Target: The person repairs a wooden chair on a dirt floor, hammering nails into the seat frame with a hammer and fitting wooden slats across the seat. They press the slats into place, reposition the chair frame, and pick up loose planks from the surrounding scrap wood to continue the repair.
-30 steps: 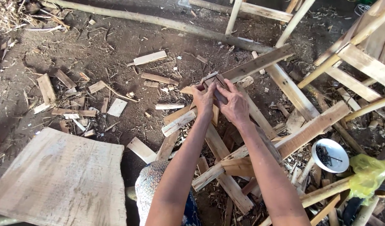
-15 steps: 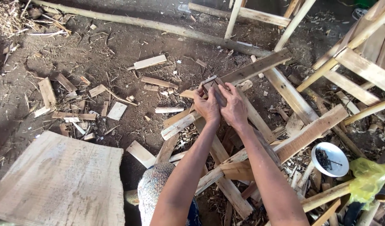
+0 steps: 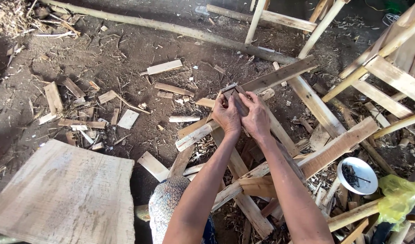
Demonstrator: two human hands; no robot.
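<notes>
Both my hands meet over a frame of crossed wooden slats (image 3: 279,79) lying on the dirt. My left hand (image 3: 226,115) and my right hand (image 3: 257,118) together grip a small dark block-like tool (image 3: 234,96) pressed on the slat joint. What kind of tool it is I cannot tell. My forearms reach in from the bottom edge. A patterned cloth (image 3: 164,203) covers my knee below them.
A wide pale board (image 3: 65,199) lies at bottom left. Wood offcuts (image 3: 88,108) litter the dirt. A white bowl of dark nails (image 3: 357,175) and a yellow plastic bag (image 3: 399,199) sit at right. A long pole (image 3: 171,29) and an upright wooden frame (image 3: 388,68) stand behind.
Both hands stay on the dark tool at the slat joint and have shifted only slightly. The view has drifted a little.
</notes>
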